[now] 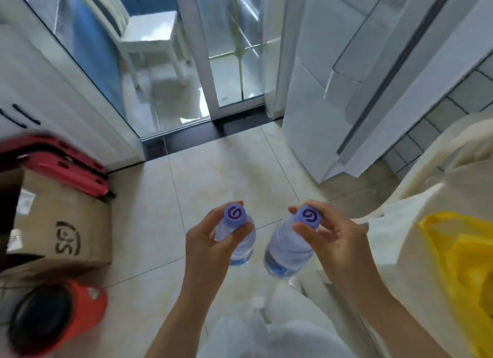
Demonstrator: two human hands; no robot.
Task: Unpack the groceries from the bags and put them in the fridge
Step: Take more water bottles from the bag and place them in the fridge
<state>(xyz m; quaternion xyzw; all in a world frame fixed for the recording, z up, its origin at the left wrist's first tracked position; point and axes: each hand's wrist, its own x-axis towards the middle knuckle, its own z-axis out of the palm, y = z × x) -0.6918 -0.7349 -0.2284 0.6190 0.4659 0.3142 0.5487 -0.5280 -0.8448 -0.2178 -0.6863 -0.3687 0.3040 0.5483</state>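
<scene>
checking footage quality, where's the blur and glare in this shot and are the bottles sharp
Head view: the two bottles, one in the left hand and one in the right hand, are fairly sharp, cap swirls readable on the left bottle and right bottle; motion blur smears the red stool and cardboard box at the left edge; daylight glares off the glass door; wide-angle lens bends the frame lines.

Cardboard box [64, 229] beside red bin [53, 320]; white chair [149, 34].
</scene>
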